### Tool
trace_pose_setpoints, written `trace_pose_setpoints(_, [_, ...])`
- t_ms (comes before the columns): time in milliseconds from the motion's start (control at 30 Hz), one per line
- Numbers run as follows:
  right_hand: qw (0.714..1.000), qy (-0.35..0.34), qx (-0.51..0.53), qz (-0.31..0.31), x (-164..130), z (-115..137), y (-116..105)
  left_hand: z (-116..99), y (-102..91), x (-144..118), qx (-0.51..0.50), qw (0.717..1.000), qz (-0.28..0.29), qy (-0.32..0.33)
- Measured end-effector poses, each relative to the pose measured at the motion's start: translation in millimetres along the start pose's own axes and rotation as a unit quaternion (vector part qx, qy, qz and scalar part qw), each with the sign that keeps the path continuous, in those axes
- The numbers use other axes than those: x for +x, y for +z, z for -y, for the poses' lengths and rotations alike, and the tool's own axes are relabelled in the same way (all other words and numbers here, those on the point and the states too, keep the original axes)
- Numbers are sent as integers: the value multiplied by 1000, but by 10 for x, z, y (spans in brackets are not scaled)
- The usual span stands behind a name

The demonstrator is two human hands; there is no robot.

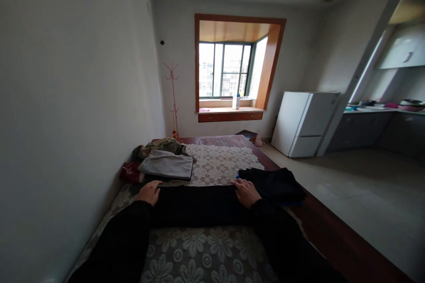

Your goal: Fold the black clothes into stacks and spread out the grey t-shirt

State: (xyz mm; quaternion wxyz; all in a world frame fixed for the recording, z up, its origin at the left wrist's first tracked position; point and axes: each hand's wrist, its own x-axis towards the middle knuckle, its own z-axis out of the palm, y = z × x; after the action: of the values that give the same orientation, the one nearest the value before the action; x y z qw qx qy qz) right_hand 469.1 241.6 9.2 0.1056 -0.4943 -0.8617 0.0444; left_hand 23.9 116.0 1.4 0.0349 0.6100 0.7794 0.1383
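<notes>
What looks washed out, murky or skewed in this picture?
Head view: the window glares, bleaching what lies beyond; same head view: the spread black cloth sinks into darkness, its folds hard to read; the fridge leans, perhaps from lens distortion.

The two ends of the black cloth (199,205) are partly covered by the left hand (149,192) and the right hand (246,191), and whether it is pinched cannot be told. The dark sleeves (119,238) and the tablecloth (194,241) are cut off at the near edge. At far right, the wall cabinet (398,48) is cut off, and the small things (411,106) below cannot be made out.
</notes>
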Motion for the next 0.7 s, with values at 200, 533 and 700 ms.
trace_pose_setpoints(200, [998,-10,-54,31,272,-125,106,14,67,174,44,998,33,-22])
trace_pose_setpoints(533, [991,-121,54,-22,-56,-210,-421,49,-480,-85,-7,996,-39,78])
trace_pose_setpoints(700, [985,-103,110,84,-785,-151,-906,0,-907,-979,-57,994,-48,77])
